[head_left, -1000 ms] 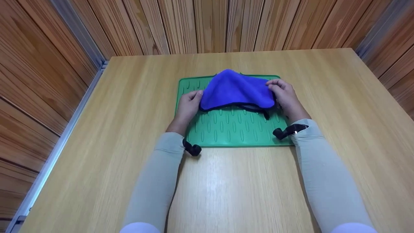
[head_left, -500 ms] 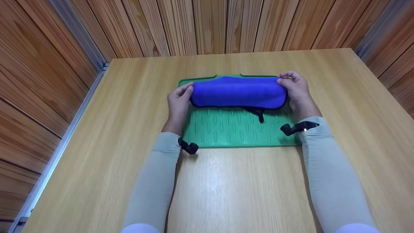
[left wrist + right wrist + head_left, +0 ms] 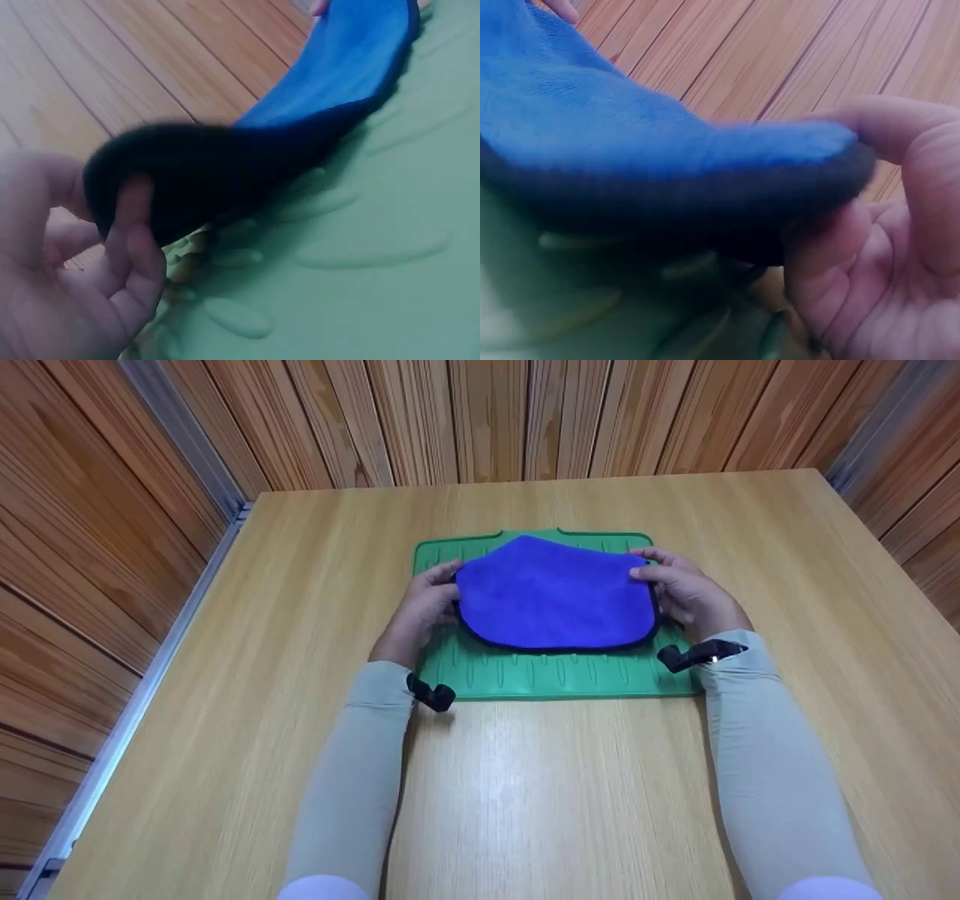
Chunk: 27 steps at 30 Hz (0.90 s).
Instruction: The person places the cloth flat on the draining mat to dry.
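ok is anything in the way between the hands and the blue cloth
Nothing visible: the left hand and right hand hold the cloth directly, at opposite sides. The mat lies beneath, not between them.

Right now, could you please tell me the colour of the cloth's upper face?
The cloth's upper face is blue, clearest in the head view.

So there's a green ridged rectangular mat (image 3: 562,682) on the light wooden table (image 3: 525,802), with a blue black-edged cloth (image 3: 555,600) over it. Left hand (image 3: 421,606) at the cloth's left end, right hand (image 3: 694,594) at its right. Brown wood-plank wall (image 3: 487,420) behind the table's far edge.
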Available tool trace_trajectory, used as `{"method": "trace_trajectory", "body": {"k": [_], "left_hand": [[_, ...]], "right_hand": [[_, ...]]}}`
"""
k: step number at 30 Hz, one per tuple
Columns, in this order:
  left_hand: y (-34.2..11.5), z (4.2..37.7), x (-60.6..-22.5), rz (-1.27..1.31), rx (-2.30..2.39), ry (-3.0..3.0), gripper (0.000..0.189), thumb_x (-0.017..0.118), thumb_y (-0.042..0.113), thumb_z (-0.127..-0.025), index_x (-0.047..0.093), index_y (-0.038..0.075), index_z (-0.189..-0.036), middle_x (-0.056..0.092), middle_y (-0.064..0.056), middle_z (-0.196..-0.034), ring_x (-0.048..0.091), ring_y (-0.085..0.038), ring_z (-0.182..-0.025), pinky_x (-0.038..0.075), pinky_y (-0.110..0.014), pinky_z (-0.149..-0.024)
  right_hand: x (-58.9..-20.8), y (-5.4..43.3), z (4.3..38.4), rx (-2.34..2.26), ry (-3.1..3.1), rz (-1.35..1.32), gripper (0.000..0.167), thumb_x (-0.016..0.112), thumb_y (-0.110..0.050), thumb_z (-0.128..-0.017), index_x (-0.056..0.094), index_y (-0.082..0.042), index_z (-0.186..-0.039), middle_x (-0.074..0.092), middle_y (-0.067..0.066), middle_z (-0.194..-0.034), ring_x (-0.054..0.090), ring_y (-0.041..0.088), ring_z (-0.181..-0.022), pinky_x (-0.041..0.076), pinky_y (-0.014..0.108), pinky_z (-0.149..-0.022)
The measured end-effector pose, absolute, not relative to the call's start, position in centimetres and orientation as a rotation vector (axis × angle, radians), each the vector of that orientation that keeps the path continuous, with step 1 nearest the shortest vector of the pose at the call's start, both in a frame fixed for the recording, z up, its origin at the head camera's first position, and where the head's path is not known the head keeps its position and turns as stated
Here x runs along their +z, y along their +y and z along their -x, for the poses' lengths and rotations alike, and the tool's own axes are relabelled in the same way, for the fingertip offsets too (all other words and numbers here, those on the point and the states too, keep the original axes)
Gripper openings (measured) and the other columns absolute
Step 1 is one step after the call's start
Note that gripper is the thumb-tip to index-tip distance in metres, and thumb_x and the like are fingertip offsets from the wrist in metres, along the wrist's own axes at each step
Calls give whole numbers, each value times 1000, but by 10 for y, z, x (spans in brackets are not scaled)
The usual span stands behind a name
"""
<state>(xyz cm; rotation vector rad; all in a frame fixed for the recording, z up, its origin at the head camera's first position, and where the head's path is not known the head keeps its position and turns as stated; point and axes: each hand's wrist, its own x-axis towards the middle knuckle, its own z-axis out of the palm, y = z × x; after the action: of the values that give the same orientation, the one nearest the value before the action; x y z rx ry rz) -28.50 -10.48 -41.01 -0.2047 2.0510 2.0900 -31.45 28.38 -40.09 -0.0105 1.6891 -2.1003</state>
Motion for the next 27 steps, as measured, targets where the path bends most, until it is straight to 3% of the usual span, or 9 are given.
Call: {"method": "trace_trajectory", "body": {"k": [2,5,8,11,13,15,20,23,27], "left_hand": [[-103,285,-412,210,2077,2063,45,54,10,-100,57,16,-145,56,1,-91,53,-16,-63,52,-29,-62],[-100,284,-415,208,2099,2114,36,51,22,-107,62,12,-139,61,-1,-93,56,-15,-58,55,-28,-62],[-98,284,-417,178,2091,2246,34,52,25,-107,68,10,-132,68,-1,-121,64,-12,-80,56,-26,-74],[-98,285,-418,161,2094,2379,29,59,24,-104,74,7,-122,70,-5,-123,64,-14,-102,53,-26,-88],[-98,285,-417,167,2136,2416,25,64,23,-101,76,6,-116,72,-6,-116,64,-14,-109,50,-26,-94],[-98,286,-416,177,2235,2375,22,68,19,-99,75,4,-112,72,-7,-108,64,-19,-103,52,-28,-91],[-100,286,-409,196,2466,2108,23,66,7,-97,68,5,-120,62,-4,-94,57,-16,-86,47,-26,-76],[-103,284,-404,196,2462,1968,31,58,5,-98,64,8,-128,57,-4,-101,52,-17,-86,42,-26,-76],[-106,281,-402,167,2324,1868,43,48,6,-95,60,7,-136,51,-6,-132,51,-21,-109,42,-29,-91]], "right_hand": [[-404,282,315,-2056,1752,-6,38,60,-12,-102,46,-7,-137,69,2,-100,69,12,-75,58,25,-63],[-407,279,316,-2048,1816,-42,33,59,-21,-103,49,-7,-131,68,-1,-96,67,10,-76,57,24,-66],[-408,277,316,-2084,1849,-65,24,60,-25,-103,58,-8,-120,68,-3,-89,65,8,-73,54,22,-64],[-406,276,316,-2111,1892,-58,20,58,-28,-104,66,-11,-107,66,-5,-82,61,7,-69,50,20,-61],[-402,275,315,-2132,1929,-67,23,57,-31,-104,72,-13,-103,67,-5,-81,60,8,-69,48,21,-62],[-396,274,314,-2168,1961,-93,26,57,-33,-104,75,-14,-102,67,-4,-83,59,10,-72,47,22,-65],[-380,270,311,-2362,1981,-105,18,65,-26,-100,75,-11,-100,69,-2,-91,62,12,-75,49,23,-68],[-374,269,310,-2471,1958,-87,12,71,-20,-96,72,-9,-91,66,-1,-83,59,11,-67,48,22,-60],[-374,271,310,-2423,1954,-84,10,73,-15,-94,70,-10,-86,64,-2,-78,57,10,-61,45,21,-55]]}}
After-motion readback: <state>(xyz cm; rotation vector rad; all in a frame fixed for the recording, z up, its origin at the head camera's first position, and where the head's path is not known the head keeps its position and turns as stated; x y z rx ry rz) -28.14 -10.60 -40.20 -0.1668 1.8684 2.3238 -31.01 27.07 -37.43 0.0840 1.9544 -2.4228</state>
